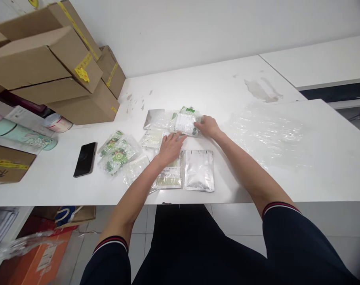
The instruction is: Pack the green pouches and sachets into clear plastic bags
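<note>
Packet on white table touches right hand.

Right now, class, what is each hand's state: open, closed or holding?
Left hand: open, laid over flat packets.
Right hand: at the edge of a white-labelled packet; grip cannot be told.

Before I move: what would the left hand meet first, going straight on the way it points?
Most likely the white-labelled packet just ahead of the left hand, which the right hand appears to touch. Depth is unclear here, so the left hand may already touch its edge.
</note>
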Action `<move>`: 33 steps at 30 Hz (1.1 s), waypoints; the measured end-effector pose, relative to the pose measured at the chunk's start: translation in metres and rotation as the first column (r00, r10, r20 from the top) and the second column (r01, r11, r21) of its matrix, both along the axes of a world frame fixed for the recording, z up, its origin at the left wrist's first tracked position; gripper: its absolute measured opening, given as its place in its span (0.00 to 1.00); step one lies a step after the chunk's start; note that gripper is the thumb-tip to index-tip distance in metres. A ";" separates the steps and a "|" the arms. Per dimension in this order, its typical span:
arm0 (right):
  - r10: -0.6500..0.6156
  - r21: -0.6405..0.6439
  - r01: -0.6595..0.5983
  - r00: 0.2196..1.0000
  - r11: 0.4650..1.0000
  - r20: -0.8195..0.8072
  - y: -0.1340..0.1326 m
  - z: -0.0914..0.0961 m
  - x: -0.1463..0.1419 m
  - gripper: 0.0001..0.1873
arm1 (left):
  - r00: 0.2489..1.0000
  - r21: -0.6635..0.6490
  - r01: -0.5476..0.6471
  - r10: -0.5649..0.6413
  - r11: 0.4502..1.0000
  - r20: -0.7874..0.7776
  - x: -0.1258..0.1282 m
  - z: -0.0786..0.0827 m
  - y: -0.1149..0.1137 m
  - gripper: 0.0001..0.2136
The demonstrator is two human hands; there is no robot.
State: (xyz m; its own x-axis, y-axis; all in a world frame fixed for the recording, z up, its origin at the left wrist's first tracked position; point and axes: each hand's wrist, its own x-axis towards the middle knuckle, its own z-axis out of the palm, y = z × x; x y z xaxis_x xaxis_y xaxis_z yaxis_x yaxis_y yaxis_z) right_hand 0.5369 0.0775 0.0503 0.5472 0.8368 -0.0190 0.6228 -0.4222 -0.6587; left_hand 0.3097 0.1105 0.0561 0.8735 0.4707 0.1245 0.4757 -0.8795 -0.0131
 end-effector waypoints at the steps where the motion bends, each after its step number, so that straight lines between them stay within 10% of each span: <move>1: -0.019 0.012 0.018 0.996 1.000 0.088 0.001 -0.001 0.002 0.21 | 1.000 -0.011 -0.007 0.007 1.000 -0.015 0.000 -0.001 0.001 0.22; 6: 0.085 -0.046 -0.079 0.987 0.996 0.138 0.012 0.000 0.019 0.41 | 0.998 -0.015 0.003 -0.004 1.000 -0.067 0.002 0.000 0.003 0.22; 16: 0.154 -0.120 -0.178 0.971 0.977 -0.185 0.015 0.041 0.010 0.14 | 0.994 -0.031 -0.014 0.011 0.999 -0.107 0.006 0.008 -0.002 0.24; 24: 0.196 0.082 -0.178 0.910 0.981 -0.366 -0.013 0.035 0.008 0.20 | 0.999 -0.083 -0.032 0.035 0.996 0.038 -0.004 0.015 0.000 0.24; 33: 0.332 0.342 -0.092 0.559 0.935 -0.759 -0.085 0.056 -0.023 0.23 | 0.891 0.123 -0.119 0.051 0.985 0.451 -0.025 0.053 0.007 0.27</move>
